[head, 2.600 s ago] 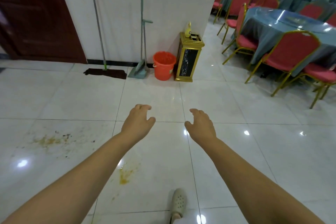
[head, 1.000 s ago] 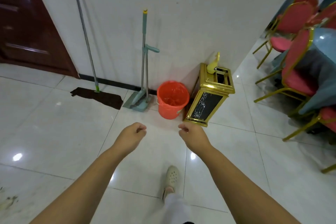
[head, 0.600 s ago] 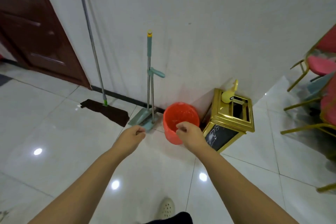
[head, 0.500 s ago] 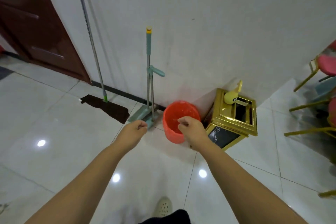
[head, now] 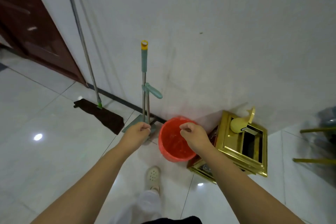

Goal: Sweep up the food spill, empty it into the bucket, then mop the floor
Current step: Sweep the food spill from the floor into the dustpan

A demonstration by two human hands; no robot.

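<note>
Your left hand point(head: 136, 133) and right hand point(head: 195, 137) hover over the orange bucket point(head: 174, 144), fingers curled, grasping nothing; the broom-and-dustpan set point(head: 144, 85) stands just left of it.

Glossy tiled floor point(head: 45, 151), orange plastic bucket point(head: 174, 149), shiny gold metal bin point(head: 243, 147).

A: How many cleaning tools lean on the wall?
B: Two. One mop point(head: 99, 112) at far left, and one broom and dustpan set point(head: 145, 85) right of it.
A: Buckets?
B: One orange bucket point(head: 172, 143), right of the dustpan.
A: Bins?
B: One gold bin point(head: 243, 147) to the right, with one yellow bottle point(head: 238, 125) on top.
A: Hands?
B: Two: one left hand point(head: 136, 132), one right hand point(head: 194, 136). One shoe point(head: 153, 175) shows near the bottom.
</note>
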